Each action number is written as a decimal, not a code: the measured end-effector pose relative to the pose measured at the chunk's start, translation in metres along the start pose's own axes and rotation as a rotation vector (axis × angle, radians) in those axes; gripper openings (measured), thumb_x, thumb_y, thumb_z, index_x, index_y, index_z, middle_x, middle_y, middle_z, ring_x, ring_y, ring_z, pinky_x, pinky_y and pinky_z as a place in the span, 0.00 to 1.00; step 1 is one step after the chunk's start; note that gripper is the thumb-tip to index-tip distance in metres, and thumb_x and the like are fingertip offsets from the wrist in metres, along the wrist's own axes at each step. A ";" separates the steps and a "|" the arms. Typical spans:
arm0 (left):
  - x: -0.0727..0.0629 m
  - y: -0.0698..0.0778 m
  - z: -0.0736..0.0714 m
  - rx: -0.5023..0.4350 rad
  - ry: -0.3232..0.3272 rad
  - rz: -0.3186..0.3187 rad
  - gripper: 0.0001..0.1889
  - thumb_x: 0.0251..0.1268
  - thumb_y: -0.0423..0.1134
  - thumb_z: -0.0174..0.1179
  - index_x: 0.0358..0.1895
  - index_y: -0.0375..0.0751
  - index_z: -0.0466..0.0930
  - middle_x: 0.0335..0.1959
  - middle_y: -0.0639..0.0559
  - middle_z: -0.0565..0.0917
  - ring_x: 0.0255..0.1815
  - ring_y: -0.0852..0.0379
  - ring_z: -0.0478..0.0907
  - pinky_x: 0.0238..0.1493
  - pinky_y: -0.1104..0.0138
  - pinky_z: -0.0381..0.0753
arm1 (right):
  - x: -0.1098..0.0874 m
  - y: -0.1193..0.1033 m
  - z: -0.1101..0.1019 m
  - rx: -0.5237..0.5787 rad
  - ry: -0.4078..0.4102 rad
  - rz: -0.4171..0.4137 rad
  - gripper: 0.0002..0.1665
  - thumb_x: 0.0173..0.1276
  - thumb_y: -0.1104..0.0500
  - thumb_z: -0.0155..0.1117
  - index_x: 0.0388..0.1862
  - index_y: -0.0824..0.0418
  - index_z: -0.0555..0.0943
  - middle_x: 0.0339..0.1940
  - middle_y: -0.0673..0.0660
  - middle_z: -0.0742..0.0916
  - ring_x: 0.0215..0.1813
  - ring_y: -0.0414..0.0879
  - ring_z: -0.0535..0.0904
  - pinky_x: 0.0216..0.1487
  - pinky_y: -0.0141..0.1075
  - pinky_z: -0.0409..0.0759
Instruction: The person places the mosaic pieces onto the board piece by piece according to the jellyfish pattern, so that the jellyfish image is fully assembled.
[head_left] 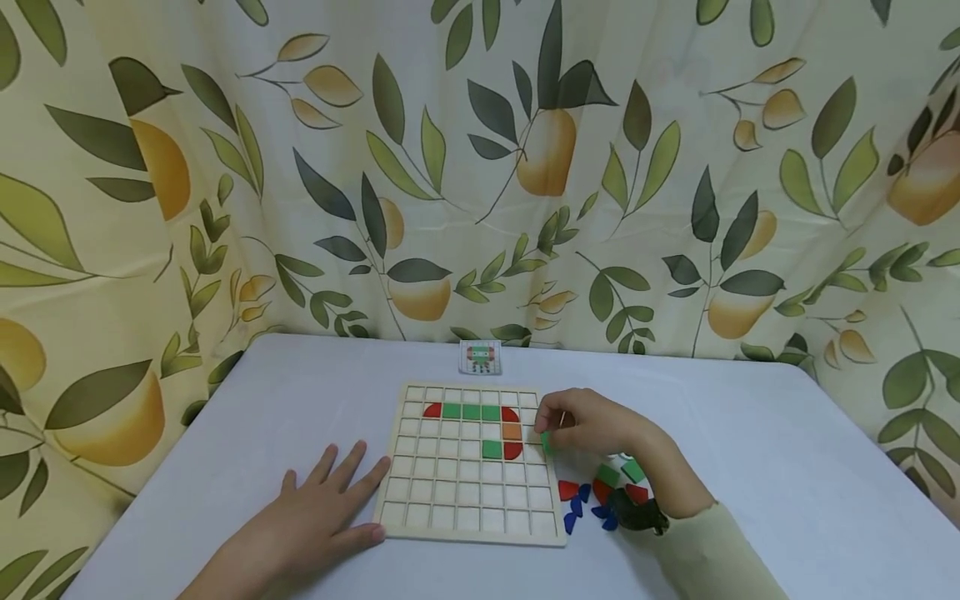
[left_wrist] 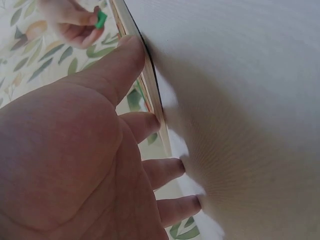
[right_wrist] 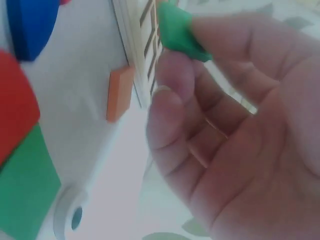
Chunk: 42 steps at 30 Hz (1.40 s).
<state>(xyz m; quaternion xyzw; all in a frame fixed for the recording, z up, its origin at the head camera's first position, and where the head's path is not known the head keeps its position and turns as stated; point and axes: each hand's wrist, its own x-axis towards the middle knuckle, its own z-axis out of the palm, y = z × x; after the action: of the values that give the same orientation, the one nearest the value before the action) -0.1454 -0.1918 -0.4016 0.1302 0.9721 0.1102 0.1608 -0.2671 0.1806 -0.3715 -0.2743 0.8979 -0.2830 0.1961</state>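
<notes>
A pale wooden grid board (head_left: 435,517) lies on the white table. In its upper rows sit green squares (head_left: 471,412), an orange square (head_left: 512,431) and red rounded pieces (head_left: 513,451). My right hand (head_left: 600,423) hovers at the board's right edge, pinching a green block (right_wrist: 180,31) between thumb and fingertips. With fingers spread, my left hand (head_left: 322,512) rests by the board's left side; its thumb and index fingertip meet the frame, as the left wrist view also shows.
Right of the board are loose red, blue (head_left: 576,506) and green (head_left: 633,471) pieces, partly under the right wrist. An orange block (right_wrist: 120,94) and a white round piece (right_wrist: 71,212) show in the right wrist view. A small picture card (head_left: 480,357) stands behind the board, before a leaf-patterned curtain (head_left: 480,208).
</notes>
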 end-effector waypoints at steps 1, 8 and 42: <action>0.000 0.001 0.000 0.000 0.002 0.000 0.44 0.61 0.74 0.53 0.79 0.62 0.57 0.81 0.45 0.52 0.79 0.30 0.45 0.60 0.21 0.46 | 0.001 0.000 0.000 0.007 0.010 -0.019 0.06 0.66 0.66 0.65 0.39 0.55 0.82 0.35 0.50 0.83 0.42 0.47 0.76 0.43 0.39 0.77; 0.001 0.003 0.003 -0.006 0.005 0.000 0.44 0.60 0.73 0.54 0.79 0.63 0.57 0.82 0.46 0.52 0.80 0.31 0.45 0.61 0.21 0.46 | 0.017 -0.007 0.011 0.041 0.043 -0.111 0.08 0.66 0.66 0.65 0.40 0.54 0.82 0.35 0.48 0.84 0.42 0.46 0.78 0.46 0.39 0.79; -0.002 -0.002 -0.002 0.005 0.012 0.018 0.43 0.62 0.72 0.53 0.79 0.62 0.56 0.82 0.45 0.51 0.80 0.30 0.44 0.60 0.21 0.46 | 0.061 -0.059 0.044 -0.124 -0.034 -0.141 0.08 0.66 0.63 0.69 0.40 0.51 0.84 0.31 0.45 0.82 0.36 0.41 0.76 0.40 0.36 0.76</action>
<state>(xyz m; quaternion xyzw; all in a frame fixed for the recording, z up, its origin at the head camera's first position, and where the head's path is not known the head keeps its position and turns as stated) -0.1448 -0.1944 -0.3993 0.1387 0.9722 0.1102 0.1534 -0.2690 0.0856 -0.3803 -0.3530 0.8888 -0.2352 0.1736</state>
